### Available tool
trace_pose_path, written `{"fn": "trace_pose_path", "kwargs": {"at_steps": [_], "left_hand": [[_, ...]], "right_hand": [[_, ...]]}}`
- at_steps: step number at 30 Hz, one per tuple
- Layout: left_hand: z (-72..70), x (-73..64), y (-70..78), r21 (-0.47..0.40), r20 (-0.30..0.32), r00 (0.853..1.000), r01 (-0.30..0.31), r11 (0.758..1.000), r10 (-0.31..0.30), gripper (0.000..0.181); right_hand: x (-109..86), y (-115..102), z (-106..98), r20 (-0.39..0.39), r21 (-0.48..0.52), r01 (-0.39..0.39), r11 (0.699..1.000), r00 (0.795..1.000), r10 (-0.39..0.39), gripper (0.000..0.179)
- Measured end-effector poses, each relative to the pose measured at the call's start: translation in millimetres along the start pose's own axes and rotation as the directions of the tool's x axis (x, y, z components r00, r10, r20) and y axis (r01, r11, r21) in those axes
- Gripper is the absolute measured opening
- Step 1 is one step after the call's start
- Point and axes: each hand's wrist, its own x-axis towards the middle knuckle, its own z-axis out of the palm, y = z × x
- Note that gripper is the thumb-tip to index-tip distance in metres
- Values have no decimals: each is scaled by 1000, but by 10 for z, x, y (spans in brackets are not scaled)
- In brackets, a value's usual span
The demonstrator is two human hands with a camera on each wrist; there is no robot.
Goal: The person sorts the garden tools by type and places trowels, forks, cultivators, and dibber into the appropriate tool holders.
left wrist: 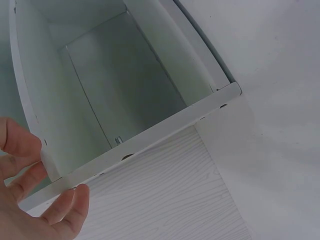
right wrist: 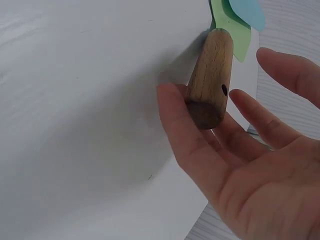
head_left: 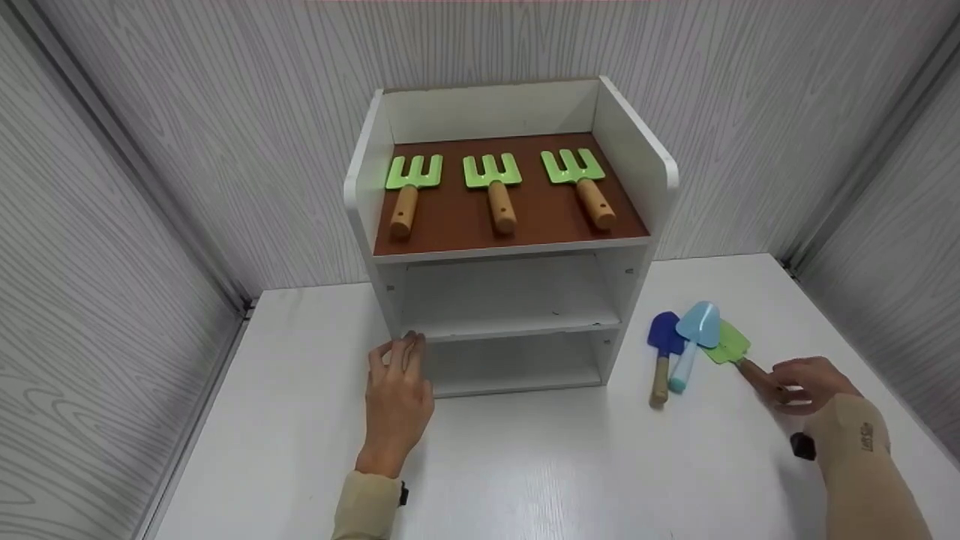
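Note:
My left hand (head_left: 399, 409) holds the front edge of the left side panel of a small white shelf unit (head_left: 514, 330), fingers on both sides of the panel in the left wrist view. At the right, my right hand (head_left: 814, 386) grips the wooden handle end of a hand spade with a light green blade (head_left: 731, 343); in the right wrist view, fingers curl around and under the handle (right wrist: 212, 75). Beside it lie a dark blue hand trowel (head_left: 664, 334) with a wooden handle and a light blue trowel (head_left: 698, 326), which partly covers the green blade.
Three green hand forks (head_left: 491, 172) with wooden handles lie in a row on the unit's brown top shelf (head_left: 532, 217). The unit stands on a white table (head_left: 525, 465). Wood-grain panels (head_left: 750, 135) enclose the back and both sides.

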Motion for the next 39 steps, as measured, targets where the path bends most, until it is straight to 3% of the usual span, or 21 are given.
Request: {"fn": "trace_pose_path", "kwargs": {"at_steps": [7,10,13,18,21,26,31,39], "left_hand": [[5,-2,-2,-3,-4,1000,-3,1000,3,52],[12,-4,-2,-6,-10,1000,-5,1000,5,53],[14,-6,0,-13,-13,1000,-8,1000,8,53],[17,-11,0,-21,-7,1000,-10,1000,9,54],[20,-12,-7,-25,-8,1000,-4,1000,4,54],[21,-8,-10,-30,-8,1000,1,1000,-1,53],[22,-4,-9,-24,-7,1000,7,1000,-7,53],[16,-7,0,-30,-1,1000,22,999,-22,54]], "right_hand": [[-114,0,194,19,148,-76,986,997,74,14],[-77,45,230,34,257,-111,960,994,106,12],[38,134,209,68,293,-119,949,992,103,11],[279,274,121,172,250,-122,960,982,80,18],[361,312,95,259,255,-125,959,964,57,24],[386,325,79,354,235,-46,971,934,-41,37],[374,320,126,345,138,39,990,935,-85,55],[368,306,276,289,20,60,998,955,-64,77]]}}
